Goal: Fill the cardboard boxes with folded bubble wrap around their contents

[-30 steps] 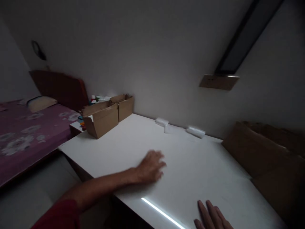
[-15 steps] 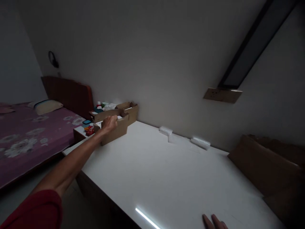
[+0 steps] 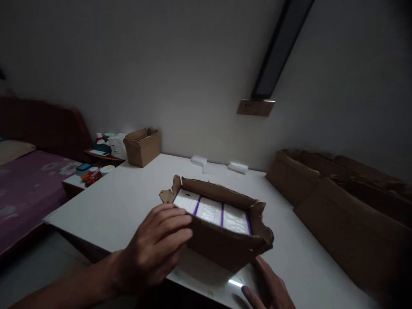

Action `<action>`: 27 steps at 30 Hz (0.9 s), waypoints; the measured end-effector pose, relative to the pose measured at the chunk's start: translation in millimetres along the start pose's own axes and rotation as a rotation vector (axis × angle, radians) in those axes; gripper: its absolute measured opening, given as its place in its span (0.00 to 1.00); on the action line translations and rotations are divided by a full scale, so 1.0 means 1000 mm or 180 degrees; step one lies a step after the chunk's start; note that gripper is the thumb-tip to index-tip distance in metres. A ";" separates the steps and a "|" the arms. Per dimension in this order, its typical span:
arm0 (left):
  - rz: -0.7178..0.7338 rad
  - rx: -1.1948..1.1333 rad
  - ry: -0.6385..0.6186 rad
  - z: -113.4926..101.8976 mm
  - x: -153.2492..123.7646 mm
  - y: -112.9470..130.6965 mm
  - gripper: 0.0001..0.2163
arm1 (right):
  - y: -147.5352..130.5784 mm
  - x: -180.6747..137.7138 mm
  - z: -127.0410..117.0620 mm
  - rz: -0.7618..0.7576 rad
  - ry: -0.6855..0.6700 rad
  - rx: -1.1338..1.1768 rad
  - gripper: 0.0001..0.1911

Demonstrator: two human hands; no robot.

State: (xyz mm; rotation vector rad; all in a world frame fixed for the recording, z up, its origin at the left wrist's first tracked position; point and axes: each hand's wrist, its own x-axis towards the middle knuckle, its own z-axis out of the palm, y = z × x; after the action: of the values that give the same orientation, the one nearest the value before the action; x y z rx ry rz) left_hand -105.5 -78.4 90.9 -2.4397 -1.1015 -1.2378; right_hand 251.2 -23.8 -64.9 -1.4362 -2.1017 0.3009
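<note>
An open cardboard box (image 3: 222,244) sits near the front edge of the white table (image 3: 135,197). Inside it lie white packets with purple stripes (image 3: 210,211), side by side. My left hand (image 3: 157,249) grips the box's near left wall, fingers curled over the rim. My right hand (image 3: 268,289) lies low at the box's near right corner, fingers stretched towards its base; only part of it shows.
A second open cardboard box (image 3: 143,146) stands at the table's far left corner. Two small white packs (image 3: 220,164) lie by the wall. Large cardboard pieces (image 3: 337,201) lean along the right. A bedside shelf with small items (image 3: 93,169) and a purple bed (image 3: 25,189) are left.
My left hand reached to the far left boxes, took one, and drew it across the table to the near edge. My right hand moved up beside the box.
</note>
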 end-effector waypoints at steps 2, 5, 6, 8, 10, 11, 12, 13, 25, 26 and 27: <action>-0.0365 0.0053 0.0609 0.006 -0.022 -0.005 0.27 | -0.001 -0.009 0.002 0.0067 0.0052 0.0176 0.36; -0.1350 -0.0018 0.0734 0.031 -0.050 -0.029 0.27 | 0.000 -0.011 0.006 0.0109 0.0047 0.0330 0.36; -0.1693 -0.0188 0.0549 0.042 -0.055 -0.039 0.27 | -0.001 -0.007 0.006 0.0105 0.0006 0.0364 0.34; -0.2293 -0.0815 0.0064 0.067 -0.061 -0.055 0.29 | -0.007 0.007 0.004 0.0029 -0.0128 0.0423 0.29; -0.2697 -0.1493 -0.0285 0.089 -0.059 -0.068 0.31 | -0.017 0.030 0.001 -0.0106 -0.0276 0.0454 0.25; -0.2818 -0.1746 -0.0328 0.098 -0.055 -0.073 0.32 | -0.022 0.044 0.000 -0.0169 -0.0320 0.0447 0.24; -0.2896 -0.1928 -0.0284 0.106 -0.050 -0.078 0.33 | -0.026 0.058 0.000 -0.0226 -0.0341 0.0417 0.23; -0.2946 -0.2037 -0.0154 0.112 -0.045 -0.084 0.34 | -0.028 0.073 0.001 -0.0277 -0.0333 0.0360 0.22; -0.3280 -0.1000 0.0159 0.153 0.002 -0.142 0.28 | 0.061 0.208 0.027 -0.0059 0.0389 -0.0211 0.26; -0.3274 -0.0944 0.0126 0.153 0.001 -0.143 0.27 | 0.074 0.219 0.024 0.0096 0.0488 -0.0275 0.25; -0.3272 -0.0878 0.0087 0.153 0.000 -0.143 0.27 | 0.086 0.232 0.020 0.0238 0.0563 -0.0340 0.24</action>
State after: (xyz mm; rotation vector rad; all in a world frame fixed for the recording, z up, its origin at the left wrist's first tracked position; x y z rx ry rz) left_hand -110.2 94.4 -27.6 -1.9731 -2.4645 -1.7224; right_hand 246.5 223.3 -46.9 -1.5463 -1.9501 0.0873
